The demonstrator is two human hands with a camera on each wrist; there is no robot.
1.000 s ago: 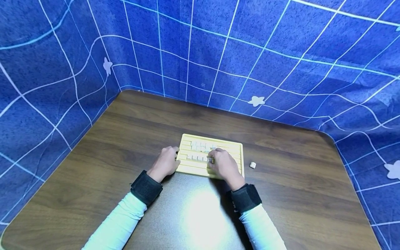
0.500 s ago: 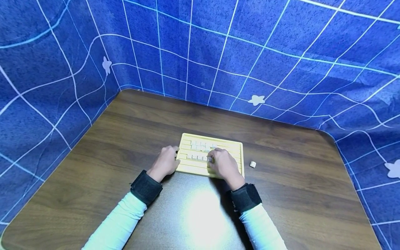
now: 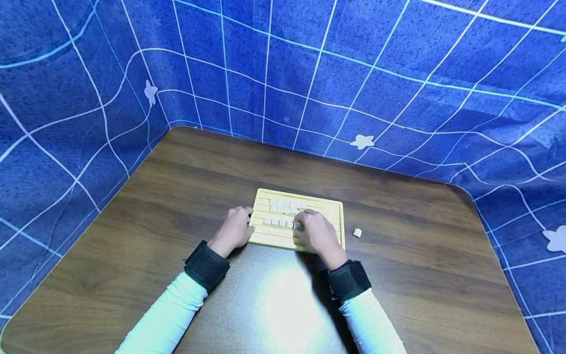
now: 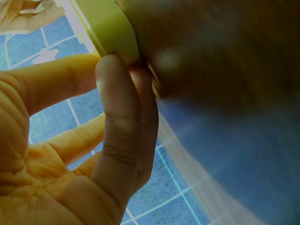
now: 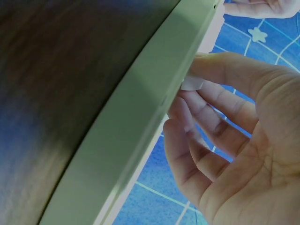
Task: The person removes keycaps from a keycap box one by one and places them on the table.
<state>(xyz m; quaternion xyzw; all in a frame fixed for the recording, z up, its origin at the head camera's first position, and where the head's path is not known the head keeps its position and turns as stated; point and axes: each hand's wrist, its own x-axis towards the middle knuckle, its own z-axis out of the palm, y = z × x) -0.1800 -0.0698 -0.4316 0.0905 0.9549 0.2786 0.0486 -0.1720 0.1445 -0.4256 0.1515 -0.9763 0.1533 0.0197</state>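
A shallow yellow tray [image 3: 274, 239] with raised ridges lies on the table and holds rows of small white keycap-like blocks [image 3: 275, 222]. At its left edge, my left hand [image 3: 235, 227] grips the rim; the left wrist view shows the fingertips [image 4: 112, 70] against the yellow tray's corner. Over the right part of the tray, my right hand [image 3: 317, 231] pinches a white block [image 5: 192, 83] between thumb and fingers, at the right end of the front row. That hand hides part of the tray. One loose white block [image 3: 357, 232] rests on the table to the right.
The brown wooden table [image 3: 199, 172] extends around the tray on every side. A blue cloth [image 3: 292, 73] with white and light-blue lines and pale stars hangs behind and beside it. Bright light glares off the table in front of the tray.
Almost nothing differs. Both hands stay at the same places on the tray, and the loose block lies where it was.
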